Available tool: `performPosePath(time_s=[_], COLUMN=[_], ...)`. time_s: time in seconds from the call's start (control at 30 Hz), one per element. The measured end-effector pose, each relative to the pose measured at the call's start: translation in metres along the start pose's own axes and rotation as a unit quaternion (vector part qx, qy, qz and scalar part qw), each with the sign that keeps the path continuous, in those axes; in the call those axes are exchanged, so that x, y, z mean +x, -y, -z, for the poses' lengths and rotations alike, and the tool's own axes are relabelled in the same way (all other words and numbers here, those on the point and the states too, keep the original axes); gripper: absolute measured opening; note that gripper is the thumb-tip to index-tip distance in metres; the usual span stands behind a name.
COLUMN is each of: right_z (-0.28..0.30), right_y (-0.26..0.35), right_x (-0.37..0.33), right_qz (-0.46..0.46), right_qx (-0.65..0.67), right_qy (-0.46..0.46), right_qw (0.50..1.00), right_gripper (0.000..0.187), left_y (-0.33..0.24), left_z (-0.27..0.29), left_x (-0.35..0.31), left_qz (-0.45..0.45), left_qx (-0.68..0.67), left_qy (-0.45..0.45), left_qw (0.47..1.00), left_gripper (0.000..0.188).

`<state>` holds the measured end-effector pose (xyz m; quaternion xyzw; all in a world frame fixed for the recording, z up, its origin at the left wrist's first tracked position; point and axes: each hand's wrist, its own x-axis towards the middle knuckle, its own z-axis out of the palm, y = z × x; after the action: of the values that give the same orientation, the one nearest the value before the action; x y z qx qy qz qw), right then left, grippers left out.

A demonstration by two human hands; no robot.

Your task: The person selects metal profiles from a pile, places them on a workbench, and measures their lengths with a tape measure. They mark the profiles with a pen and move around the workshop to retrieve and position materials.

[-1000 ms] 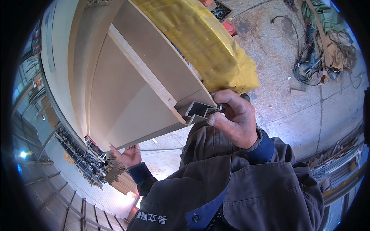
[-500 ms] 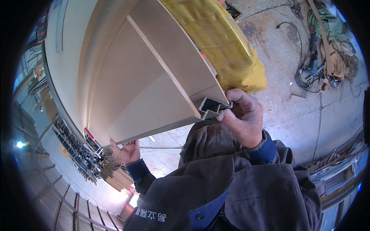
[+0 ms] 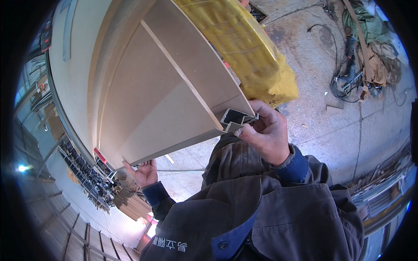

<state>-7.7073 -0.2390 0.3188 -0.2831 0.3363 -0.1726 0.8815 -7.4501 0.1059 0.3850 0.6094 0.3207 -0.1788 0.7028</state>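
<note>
A large beige panel [image 3: 148, 95] spreads out in front of me, with a narrow raised strip [image 3: 180, 71] running along it. At its near right corner an open-ended, angular metal profile [image 3: 234, 127] shows its folded cross-section and dark hollow. My right hand [image 3: 272, 137] is closed on that end, the thumb on the near lip and the fingers curled round the far side. Farther left, my left hand [image 3: 146, 175] grips the panel's near edge, its thumb against the edge and its other fingers partly hidden beneath.
A long yellow-wrapped bundle [image 3: 254, 56] lies just beyond the panel. On the concrete floor at right are a corded power tool [image 3: 349, 65], tangled cable and a green sheet [image 3: 365, 24]. Stacked strips [image 3: 130, 204] stand at lower left; more lengths lie at lower right.
My right hand and the panel's profiled end have shifted slightly left in the picture. The background has shifted slightly too. Both hands keep their grip.
</note>
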Motion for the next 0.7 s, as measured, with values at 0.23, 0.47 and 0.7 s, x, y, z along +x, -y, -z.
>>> performPosePath(time_s=[0.23, 0.47, 0.7], right_z=[0.001, 0.000, 0.001], right_y=[-0.002, -0.002, -0.004], right_x=[0.000, 0.000, 0.001], right_qz=[-0.004, -0.007, -0.012], right_qx=[-0.007, 0.012, 0.009], right_qy=[-0.003, 0.001, 0.004], right_qw=[1.000, 1.000, 1.000], right_gripper=[0.038, 0.036, 0.035], left_y=[0.003, 0.005, -0.001], left_z=[-0.001, -0.001, 0.016], left_x=[-0.002, -0.001, 0.006], left_qz=[-0.003, -0.022, -0.006], left_qx=[-0.006, -0.015, -0.017], left_qy=[0.020, 0.023, 0.062], left_qw=[1.000, 0.999, 0.998], left_gripper=[0.071, 0.073, 0.069])
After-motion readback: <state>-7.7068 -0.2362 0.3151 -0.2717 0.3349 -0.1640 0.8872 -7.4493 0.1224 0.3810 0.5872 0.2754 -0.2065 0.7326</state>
